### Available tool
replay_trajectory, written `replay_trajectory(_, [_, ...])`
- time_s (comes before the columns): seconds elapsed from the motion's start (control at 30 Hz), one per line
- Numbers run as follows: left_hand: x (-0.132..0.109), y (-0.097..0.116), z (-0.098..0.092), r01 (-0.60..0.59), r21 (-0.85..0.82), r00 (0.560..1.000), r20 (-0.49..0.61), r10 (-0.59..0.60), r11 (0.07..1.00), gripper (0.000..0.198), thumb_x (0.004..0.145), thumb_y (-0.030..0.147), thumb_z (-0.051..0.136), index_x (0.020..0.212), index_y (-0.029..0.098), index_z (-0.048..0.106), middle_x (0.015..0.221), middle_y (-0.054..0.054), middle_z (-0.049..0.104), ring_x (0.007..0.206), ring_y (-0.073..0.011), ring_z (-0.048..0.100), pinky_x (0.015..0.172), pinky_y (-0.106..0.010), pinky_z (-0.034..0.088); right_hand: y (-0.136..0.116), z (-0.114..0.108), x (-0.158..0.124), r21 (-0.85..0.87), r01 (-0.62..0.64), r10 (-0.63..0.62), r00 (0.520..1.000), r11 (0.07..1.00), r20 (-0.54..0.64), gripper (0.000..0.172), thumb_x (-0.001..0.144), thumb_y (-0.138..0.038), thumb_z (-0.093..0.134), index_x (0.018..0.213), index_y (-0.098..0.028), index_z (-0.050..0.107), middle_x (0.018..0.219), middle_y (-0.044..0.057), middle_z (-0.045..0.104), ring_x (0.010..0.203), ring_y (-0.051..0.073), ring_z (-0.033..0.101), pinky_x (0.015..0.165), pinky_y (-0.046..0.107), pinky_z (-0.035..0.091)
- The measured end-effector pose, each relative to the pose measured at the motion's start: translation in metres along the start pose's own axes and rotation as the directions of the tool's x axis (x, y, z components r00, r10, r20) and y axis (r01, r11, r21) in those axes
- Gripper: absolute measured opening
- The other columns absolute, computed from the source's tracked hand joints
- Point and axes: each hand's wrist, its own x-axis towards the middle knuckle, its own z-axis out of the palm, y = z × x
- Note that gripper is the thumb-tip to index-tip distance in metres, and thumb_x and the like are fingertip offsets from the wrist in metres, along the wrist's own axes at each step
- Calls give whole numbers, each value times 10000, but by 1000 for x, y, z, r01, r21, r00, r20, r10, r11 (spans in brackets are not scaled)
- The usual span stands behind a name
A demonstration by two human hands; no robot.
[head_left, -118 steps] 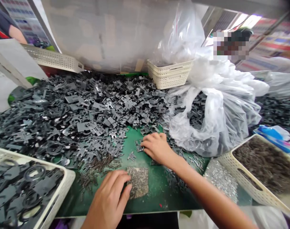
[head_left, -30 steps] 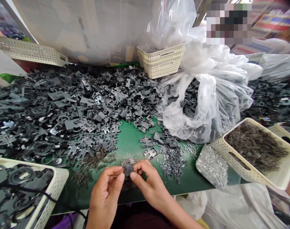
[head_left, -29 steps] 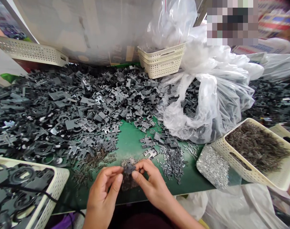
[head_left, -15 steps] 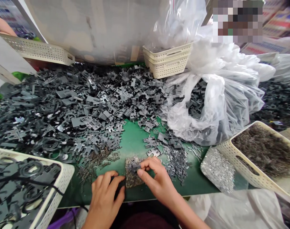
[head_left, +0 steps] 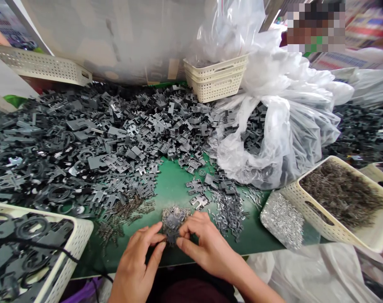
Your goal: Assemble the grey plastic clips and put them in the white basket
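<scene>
Grey part (head_left: pixel 174 222) on pad (head_left: pixel 186 211): probably light, stiff, slick; take by edges. Right hand (head_left: pixel 207 244), 4 o'clock: grip pinching its edge. Left hand (head_left: pixel 138 257), 8 o'clock: grip unclear.

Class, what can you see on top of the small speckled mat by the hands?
Dark grey plastic is over the speckled mat, beside the right hand. It covers the mat's middle, so the surface beneath cannot be seen.

grey part (head_left: pixel 174 219), speckled pad (head_left: pixel 187 211), green tabletop (head_left: pixel 174 179)
</scene>
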Motion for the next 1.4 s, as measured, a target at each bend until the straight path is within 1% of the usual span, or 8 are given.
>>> replay_trajectory(0.2, [12,3,1,-201,36,978,-43,202,979,345,917,160,476,1259,208,477,856,2,717,874,-152,664,960,-327,484,10,-1,-2,225,-125,127,992,966,7,192,841,-276,613,682,-182,562,665,-24,552,713,142,482,722,283,336])
replay_trajectory(0.4, [24,-7,8,-38,62,988,150,28,997,576,849,253,551,1380,193,336,1237,-99,598,1167,-246,520,958,-425,480,30,-5,-7,500,-270,307,952,823,10,286,820,-433,607,692,-178,579,618,-30,509,581,117,435,568,244,327])
replay_trajectory(0.57, [27,-15,28,-50,105,980,198,29,993,599,832,270,572,1373,204,323,1119,-86,633,1070,-268,554,979,-521,427,35,-9,-2,180,-218,237,967,959,-97,206,838,-318,594,681,-185,592,687,-2,583,716,158,496,688,280,344])
replay_trajectory(0.83, [20,-16,32,-60,88,985,164,45,994,579,846,248,568,1361,192,310,1122,-76,659,1079,-265,554,991,-498,424,19,-23,26,-234,-66,78,996,970,43,101,789,-145,623,701,-188,597,666,-25,609,743,153,502,788,300,308])
replay_trajectory(0.97, [18,-17,33,-94,78,993,85,87,993,408,871,264,545,1256,203,425,1113,-79,657,1056,-245,573,991,-496,427,13,-23,36,-314,-80,116,988,946,98,129,754,-118,613,646,-180,579,603,-25,576,693,151,481,745,287,309])
replay_trajectory(1.07, [20,-15,31,-171,104,978,138,156,980,260,878,212,524,1135,247,540,1159,-58,643,1041,-226,582,998,-499,414,13,-23,40,-326,-112,161,979,939,127,135,762,-134,606,640,-180,569,592,-21,563,678,155,482,714,283,313])
replay_trajectory(1.23, [27,-10,28,-227,173,963,189,194,958,266,859,167,518,1094,263,599,1160,-50,639,1010,-234,584,982,-527,408,22,-24,39,-248,-185,205,977,951,56,85,790,-146,614,775,-190,543,679,-31,567,673,141,508,655,252,332])
replay_trajectory(1.4, [28,-7,28,-194,173,969,187,161,966,273,846,149,512,1072,265,612,1145,-44,644,997,-234,586,978,-553,411,31,-24,33,-325,-47,72,995,945,67,96,842,-122,587,804,-193,534,791,-7,596,770,158,522,727,281,345])
